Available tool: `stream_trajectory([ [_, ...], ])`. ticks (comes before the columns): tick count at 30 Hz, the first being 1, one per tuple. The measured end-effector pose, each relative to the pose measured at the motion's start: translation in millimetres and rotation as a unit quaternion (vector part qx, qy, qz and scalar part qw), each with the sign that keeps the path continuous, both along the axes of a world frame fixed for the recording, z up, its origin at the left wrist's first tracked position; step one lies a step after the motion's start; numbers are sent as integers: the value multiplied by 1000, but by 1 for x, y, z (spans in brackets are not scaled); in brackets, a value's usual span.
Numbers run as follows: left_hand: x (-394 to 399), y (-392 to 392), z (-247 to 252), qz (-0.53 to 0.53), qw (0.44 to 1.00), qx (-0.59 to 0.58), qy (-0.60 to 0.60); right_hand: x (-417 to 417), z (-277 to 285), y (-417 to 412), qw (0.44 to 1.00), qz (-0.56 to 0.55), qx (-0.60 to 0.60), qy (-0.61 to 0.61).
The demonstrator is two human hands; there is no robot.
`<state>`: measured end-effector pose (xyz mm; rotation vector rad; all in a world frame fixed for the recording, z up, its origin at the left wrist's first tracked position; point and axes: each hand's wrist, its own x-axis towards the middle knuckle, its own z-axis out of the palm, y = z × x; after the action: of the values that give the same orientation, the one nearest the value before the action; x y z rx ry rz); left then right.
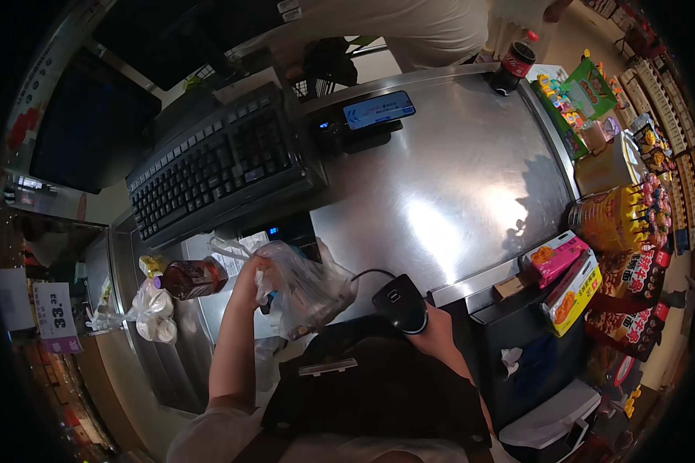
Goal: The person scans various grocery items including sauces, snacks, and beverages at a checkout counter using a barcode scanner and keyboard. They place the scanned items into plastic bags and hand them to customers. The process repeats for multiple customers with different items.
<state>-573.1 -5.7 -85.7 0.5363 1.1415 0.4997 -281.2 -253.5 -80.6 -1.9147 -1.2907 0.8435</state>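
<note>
My left hand [260,278] grips a clear plastic bag [307,289] by its upper part, and the bag hangs over the near edge of the steel checkout counter [376,231] with items inside that I cannot make out. In my right hand [437,333] is a black handheld barcode scanner [401,304], its cable running behind the bag. Left of the bag, a bottle of dark liquid [194,279] with a purple cap lies on its side. Beside it sit a knotted plastic bag of white round items [153,312] and a small yellow packet [150,266].
A black keyboard [208,162] stands above the bag, with a payment device [376,110] to its right. A cola bottle [514,63] is at the counter's far corner. Pink [556,257] and yellow boxes [570,294] sit at right. A person [434,35] stands across the counter.
</note>
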Motion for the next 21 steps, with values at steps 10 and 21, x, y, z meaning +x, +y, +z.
stream_trajectory([
  [10,-72,-13,26,-92,977,138,132,-89,55,65,918,368,-27,-145],
  [21,-147,34,-59,-353,735,337,470,-146,78,102,847,449,46,-279],
])
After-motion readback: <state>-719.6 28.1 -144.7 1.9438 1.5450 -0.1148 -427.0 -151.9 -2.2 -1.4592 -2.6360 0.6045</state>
